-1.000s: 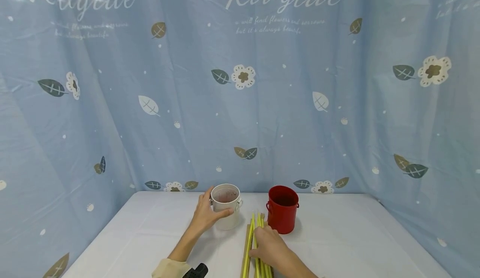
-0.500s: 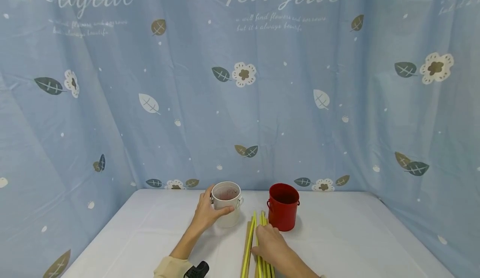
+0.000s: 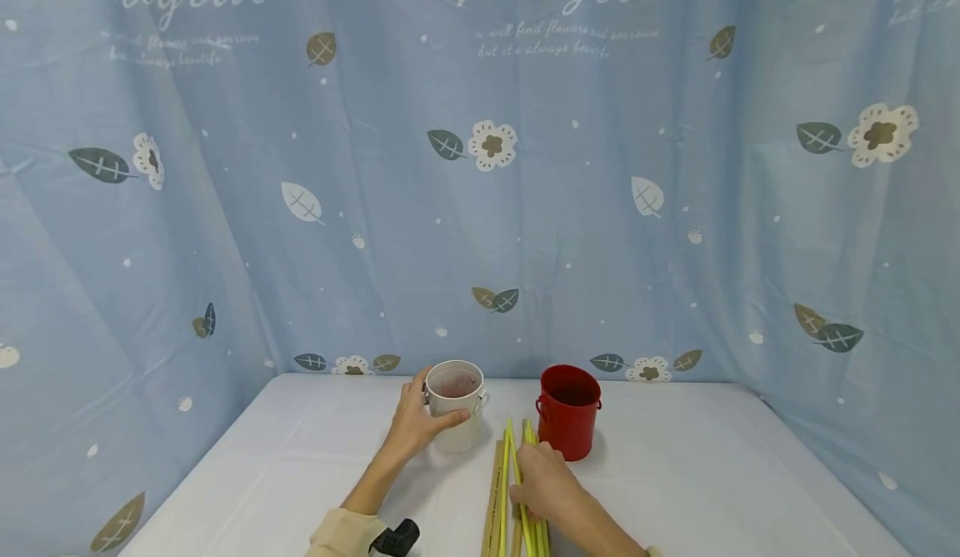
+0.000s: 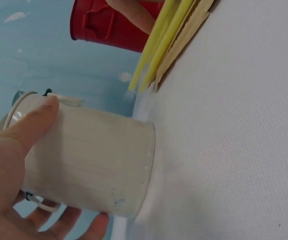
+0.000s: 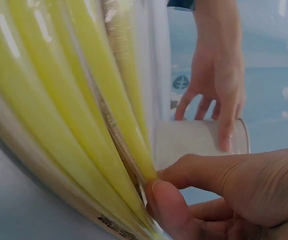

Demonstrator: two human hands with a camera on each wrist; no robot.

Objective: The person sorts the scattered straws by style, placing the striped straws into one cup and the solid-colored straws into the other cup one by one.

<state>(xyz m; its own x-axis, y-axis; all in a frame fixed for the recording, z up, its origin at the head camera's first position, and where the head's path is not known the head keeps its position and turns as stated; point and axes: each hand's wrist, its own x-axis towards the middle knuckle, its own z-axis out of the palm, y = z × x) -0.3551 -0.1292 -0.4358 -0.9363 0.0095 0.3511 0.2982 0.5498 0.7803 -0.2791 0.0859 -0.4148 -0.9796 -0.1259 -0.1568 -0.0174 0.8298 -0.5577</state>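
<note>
My left hand [image 3: 416, 424] grips a small white bucket [image 3: 454, 428] from its left side. The thumb lies across the front and the other fingers reach round the back. The bucket stands upright on the white table, with wire-like handle fittings at its rim. To its right, my right hand [image 3: 546, 484] pinches a long yellow straw-like stick [image 5: 118, 95] between thumb and forefinger. Several more yellow sticks [image 5: 48, 90] lie alongside it, seemingly in clear wrapping, among flat brown strips [image 3: 496, 490] with dark print. The lower ends of the sticks fall outside the head view.
A red bucket [image 3: 570, 424] stands upright just beyond my right hand, its mouth facing up. The white tablecloth [image 3: 697, 465] spreads to both sides. A blue patterned curtain [image 3: 390, 207] hangs behind the table and along its sides.
My right hand has shifted slightly right with a yellow stick, which now slants across the others. The brown strip on the left shows more. The left hand still holds the white bucket.
</note>
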